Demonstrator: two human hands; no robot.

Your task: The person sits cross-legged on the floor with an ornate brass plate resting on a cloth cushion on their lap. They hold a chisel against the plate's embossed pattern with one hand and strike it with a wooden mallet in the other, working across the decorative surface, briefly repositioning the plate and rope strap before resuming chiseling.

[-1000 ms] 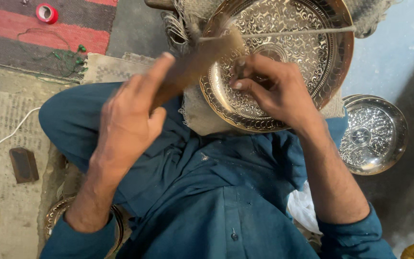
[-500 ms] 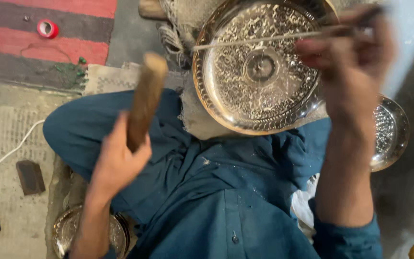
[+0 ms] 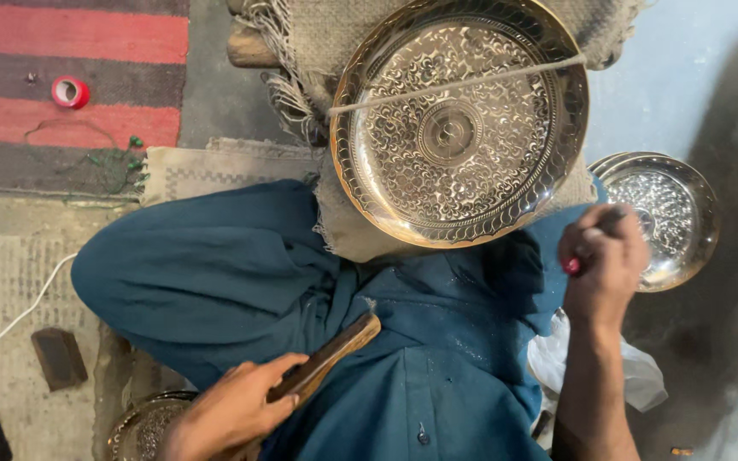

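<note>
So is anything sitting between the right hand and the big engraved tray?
Nothing visible. The right hand grips a thin tool just off the tray's lower right rim, with only blue cloth between them. A cord crosses the tray farther up.

The large round brass tray bore dense silvery scrollwork around a central rosette. Left of it lay a red-and-grey striped rug; below it, teal-blue cloth was plain.

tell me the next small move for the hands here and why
Probably bring the right hand from beside the smaller plate over to the large engraved plate and set its thin tool's tip on the pattern. The left hand holds the wooden mallet low on the lap, and nothing touches the large plate.
</note>
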